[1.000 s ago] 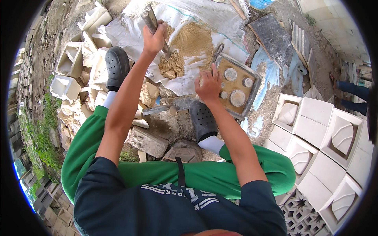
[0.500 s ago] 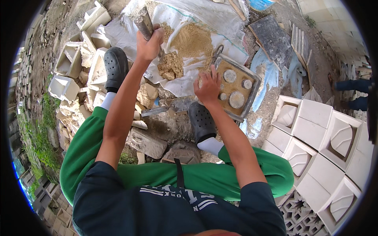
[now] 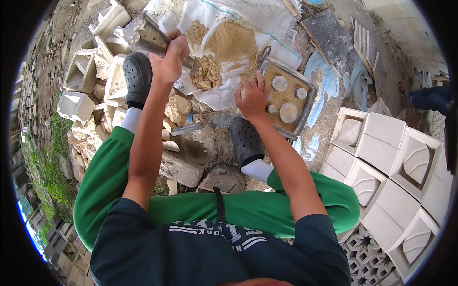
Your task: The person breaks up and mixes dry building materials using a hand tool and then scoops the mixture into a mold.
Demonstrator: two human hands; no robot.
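Observation:
My left hand (image 3: 169, 57) grips a heavy grey metal tool (image 3: 143, 35), raised above a pile of tan sand mix (image 3: 224, 47) on a white sheet (image 3: 214, 97). With fingers spread, my right hand (image 3: 253, 97) rests on the near-left edge of a square metal mould (image 3: 286, 97) filled with sand mix that shows round grey inserts. My legs in green trousers and dark clogs (image 3: 245, 140) straddle broken concrete pieces (image 3: 181, 167).
White cast blocks (image 3: 396, 162) are stacked at the right. Broken white blocks (image 3: 90, 76) and rubble lie at the left. A dark board (image 3: 331, 40) lies beyond the mould. Another person's dark sleeve (image 3: 431, 97) shows at the far right.
My left hand has lifted the metal tool up and to the left, away from the sand pile. My right hand stays on the mould's edge.

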